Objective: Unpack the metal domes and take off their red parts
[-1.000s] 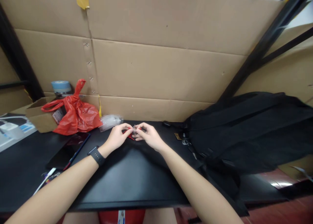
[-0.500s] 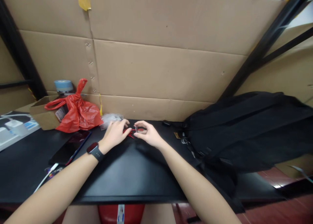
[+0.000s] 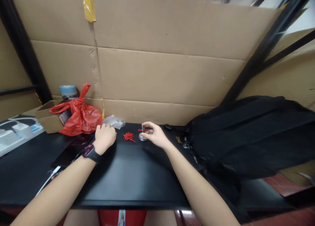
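On the black table point(image 3: 137, 173) lies a small heap of red cords point(image 3: 128, 136). Just right of it is a small round clear container point(image 3: 142, 137). My right hand point(image 3: 154, 134) is closed in a pinch on a small clear round lid, held on edge over the container; a short red cord shows behind the fingers. My left hand point(image 3: 105, 139), with a black watch on the wrist, has its fingers curled, near a clear plastic bag point(image 3: 115, 121); whether it holds something is hidden.
A red plastic bag point(image 3: 82, 116) and a cardboard box point(image 3: 49, 119) stand at the left, near a dark phone point(image 3: 71, 152) and a white power strip point(image 3: 21, 137). A black backpack point(image 3: 251, 137) fills the right side. Cardboard point(image 3: 157, 75) rises behind.
My left hand has moved left, away from my right hand, and its fingers have curled. The red cords and the round container now show. The view has shifted slightly.
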`<act>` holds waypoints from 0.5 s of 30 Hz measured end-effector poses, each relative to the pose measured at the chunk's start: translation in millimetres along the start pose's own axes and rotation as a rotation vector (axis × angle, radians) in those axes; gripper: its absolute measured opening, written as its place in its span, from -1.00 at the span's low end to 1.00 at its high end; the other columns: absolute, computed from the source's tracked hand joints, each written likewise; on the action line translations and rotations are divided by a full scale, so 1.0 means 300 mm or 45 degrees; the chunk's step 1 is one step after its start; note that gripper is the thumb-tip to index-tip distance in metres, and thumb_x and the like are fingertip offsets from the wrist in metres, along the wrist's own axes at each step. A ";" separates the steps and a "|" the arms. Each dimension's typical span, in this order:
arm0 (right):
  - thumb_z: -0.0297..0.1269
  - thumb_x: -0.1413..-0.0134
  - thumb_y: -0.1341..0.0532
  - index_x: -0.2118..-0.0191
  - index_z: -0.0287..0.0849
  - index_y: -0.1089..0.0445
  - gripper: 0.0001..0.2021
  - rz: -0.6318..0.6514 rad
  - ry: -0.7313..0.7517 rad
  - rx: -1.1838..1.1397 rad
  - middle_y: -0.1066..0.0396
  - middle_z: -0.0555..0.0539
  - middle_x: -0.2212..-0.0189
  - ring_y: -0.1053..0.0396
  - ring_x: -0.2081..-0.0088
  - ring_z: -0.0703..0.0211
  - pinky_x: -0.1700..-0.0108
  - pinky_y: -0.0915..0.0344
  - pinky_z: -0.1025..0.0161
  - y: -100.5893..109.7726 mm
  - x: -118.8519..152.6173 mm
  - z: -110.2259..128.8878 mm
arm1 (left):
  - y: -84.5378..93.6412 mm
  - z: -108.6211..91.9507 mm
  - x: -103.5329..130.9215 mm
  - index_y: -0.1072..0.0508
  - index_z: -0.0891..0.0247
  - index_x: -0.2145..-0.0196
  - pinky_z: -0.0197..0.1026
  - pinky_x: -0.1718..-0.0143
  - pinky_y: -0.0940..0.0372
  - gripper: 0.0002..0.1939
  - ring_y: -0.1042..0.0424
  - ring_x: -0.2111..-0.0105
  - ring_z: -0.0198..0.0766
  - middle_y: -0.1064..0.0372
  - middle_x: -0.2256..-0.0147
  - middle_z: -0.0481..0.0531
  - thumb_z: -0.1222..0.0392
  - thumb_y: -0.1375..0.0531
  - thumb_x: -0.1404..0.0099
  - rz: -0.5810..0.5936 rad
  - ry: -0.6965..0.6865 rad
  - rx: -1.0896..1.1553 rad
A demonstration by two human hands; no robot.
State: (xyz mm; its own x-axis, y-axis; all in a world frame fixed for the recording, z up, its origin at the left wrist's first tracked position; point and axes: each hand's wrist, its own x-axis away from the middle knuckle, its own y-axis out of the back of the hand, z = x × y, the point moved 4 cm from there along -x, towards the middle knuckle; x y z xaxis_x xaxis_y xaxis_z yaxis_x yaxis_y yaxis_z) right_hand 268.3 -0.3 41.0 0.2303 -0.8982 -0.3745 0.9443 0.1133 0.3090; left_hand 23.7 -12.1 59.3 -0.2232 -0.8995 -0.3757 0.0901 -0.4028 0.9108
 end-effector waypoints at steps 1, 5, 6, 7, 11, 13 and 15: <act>-0.26 0.14 -0.41 0.06 -0.16 -0.38 -0.55 -0.005 0.011 0.002 -0.44 -0.16 0.05 -0.50 0.25 0.19 0.02 -0.43 0.13 0.006 -0.001 0.003 | 0.032 0.005 -0.004 -0.53 0.36 0.27 0.05 0.15 -0.19 -0.75 -0.41 0.15 0.13 -0.48 0.20 0.34 0.24 -0.07 -0.31 -0.061 -0.003 -0.010; -0.26 0.12 -0.40 0.04 -0.16 -0.38 -0.55 -0.009 0.032 0.023 -0.44 -0.15 0.05 -0.50 0.25 0.19 0.04 -0.44 0.14 0.019 -0.002 0.015 | 0.107 0.032 -0.028 -0.40 0.42 -0.04 -0.06 0.16 -0.26 -0.58 -0.43 0.09 0.04 -0.42 0.04 0.33 0.47 0.05 -0.29 -0.320 -0.022 0.088; -0.26 0.12 -0.40 0.04 -0.16 -0.38 -0.55 -0.008 0.033 0.032 -0.44 -0.15 0.05 -0.50 0.25 0.19 0.04 -0.44 0.14 0.020 -0.001 0.017 | 0.106 0.038 -0.036 -0.38 0.39 -0.07 -0.09 0.15 -0.27 -0.55 -0.44 0.08 0.01 -0.41 0.01 0.31 0.49 0.05 -0.28 -0.348 -0.048 0.140; -0.26 0.11 -0.40 0.04 -0.16 -0.38 -0.55 -0.008 0.032 0.043 -0.44 -0.15 0.05 -0.50 0.25 0.19 0.05 -0.44 0.15 0.020 0.000 0.018 | 0.099 0.043 -0.044 -0.36 0.36 -0.09 -0.12 0.13 -0.28 -0.53 -0.45 0.08 -0.02 -0.41 0.00 0.28 0.50 0.05 -0.28 -0.360 -0.070 0.193; -0.25 0.12 -0.41 0.05 -0.15 -0.39 -0.55 -0.009 0.020 0.097 -0.46 -0.14 0.06 -0.50 0.26 0.20 0.07 -0.44 0.16 0.019 0.003 0.020 | 0.052 0.065 -0.067 -0.29 0.28 -0.15 -0.19 0.19 -0.29 -0.55 -0.49 0.16 -0.08 -0.50 0.13 0.18 0.43 0.01 -0.33 -0.352 -0.058 0.324; -0.25 0.12 -0.40 0.05 -0.15 -0.39 -0.56 -0.006 0.023 0.118 -0.46 -0.14 0.06 -0.50 0.27 0.20 0.08 -0.44 0.17 0.018 0.005 0.021 | 0.033 0.074 -0.070 -0.27 0.25 -0.16 -0.22 0.23 -0.29 -0.56 -0.51 0.20 -0.10 -0.51 0.17 0.15 0.39 -0.02 -0.34 -0.347 -0.030 0.345; -0.25 0.11 -0.40 0.05 -0.15 -0.39 -0.56 0.004 0.029 0.127 -0.46 -0.14 0.06 -0.50 0.27 0.20 0.10 -0.45 0.17 0.016 0.006 0.021 | 0.016 0.076 -0.071 -0.35 0.23 -0.07 -0.23 0.24 -0.28 -0.63 -0.51 0.22 -0.11 -0.52 0.18 0.14 0.36 -0.05 -0.33 -0.320 -0.032 0.345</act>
State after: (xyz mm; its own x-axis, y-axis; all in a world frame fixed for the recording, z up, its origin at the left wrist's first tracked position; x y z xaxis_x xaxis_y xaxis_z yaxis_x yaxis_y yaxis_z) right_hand 271.7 -3.9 47.4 0.2397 -0.8878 -0.3929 0.9157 0.0722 0.3954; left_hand 6.8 9.1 75.6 -0.2297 -0.7723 -0.5922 -0.2298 -0.5482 0.8041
